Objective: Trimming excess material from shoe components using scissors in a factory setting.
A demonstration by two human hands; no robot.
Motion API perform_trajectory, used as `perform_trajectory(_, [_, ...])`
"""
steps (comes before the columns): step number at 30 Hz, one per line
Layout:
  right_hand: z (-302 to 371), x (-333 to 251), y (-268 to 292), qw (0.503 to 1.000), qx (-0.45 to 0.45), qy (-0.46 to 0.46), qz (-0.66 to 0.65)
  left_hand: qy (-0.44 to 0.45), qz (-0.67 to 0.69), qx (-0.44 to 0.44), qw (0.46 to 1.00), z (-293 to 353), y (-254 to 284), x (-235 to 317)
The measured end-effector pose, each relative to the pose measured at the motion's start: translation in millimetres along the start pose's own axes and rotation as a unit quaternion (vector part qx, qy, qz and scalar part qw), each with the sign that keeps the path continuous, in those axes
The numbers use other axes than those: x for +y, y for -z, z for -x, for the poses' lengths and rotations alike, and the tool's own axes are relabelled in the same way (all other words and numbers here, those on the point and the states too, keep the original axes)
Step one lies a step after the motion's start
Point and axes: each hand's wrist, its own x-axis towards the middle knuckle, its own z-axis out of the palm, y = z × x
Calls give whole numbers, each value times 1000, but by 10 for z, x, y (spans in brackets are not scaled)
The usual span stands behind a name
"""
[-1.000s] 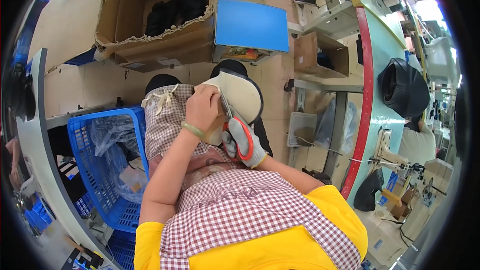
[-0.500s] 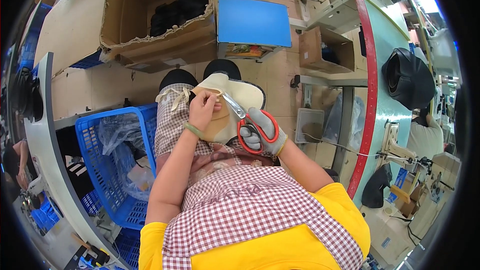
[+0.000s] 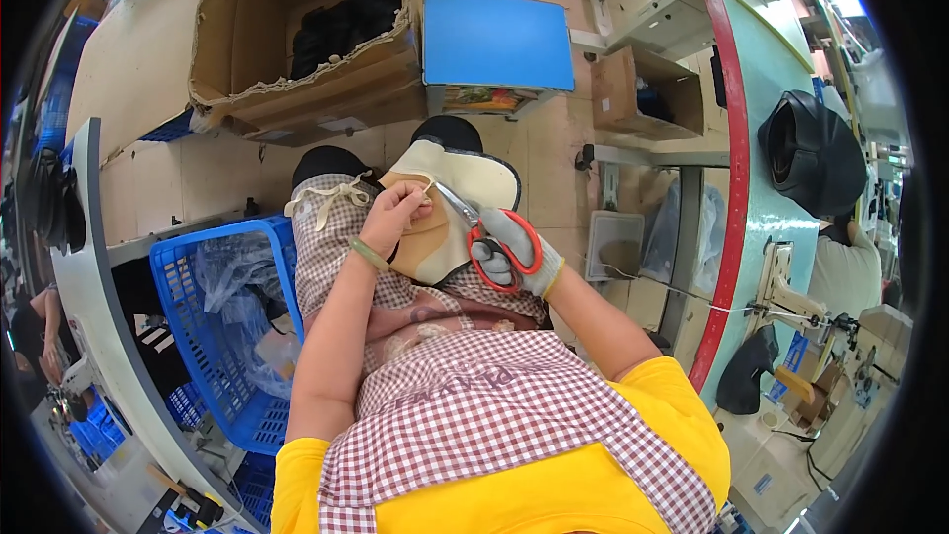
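A cream and tan sewn piece with a dark edge lies over my knees; its exact kind is not clear. My left hand is closed, thumb and fingers pinching a pale narrow bit at the top of its tan part. In my right hand, which wears a grey glove, are red-handled scissors. Their metal blades point up and left, with the tips right beside my left fingertips. Whether the blades touch the pale bit is hard to tell.
To my left stands a blue plastic basket with clear plastic bags. Ahead are a large cardboard box holding black items and a blue-topped stool-like box. A red-edged green table at right bears a black shaped piece.
The scissors' red handles have come closer together. My hands, the scissors and the sewn piece have shifted slightly left in view. Both hands keep their hold.
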Motion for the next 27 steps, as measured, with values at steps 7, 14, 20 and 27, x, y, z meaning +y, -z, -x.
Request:
perform_trajectory(7, [-76,-129,-13,998,7,-24,56,5,43,2,999,9,47,-33])
perform_trajectory(14, [-107,-525,-66,979,17,-73,191,-19,49,-4,999,64,84,-55])
perform_trajectory(20, [-340,-781,36,954,33,-120,272,-28,58,-7,998,84,18,2])
perform_trajectory(27, [-435,-1041,5,949,0,-144,281,-60,-18,-20,998,85,49,0])
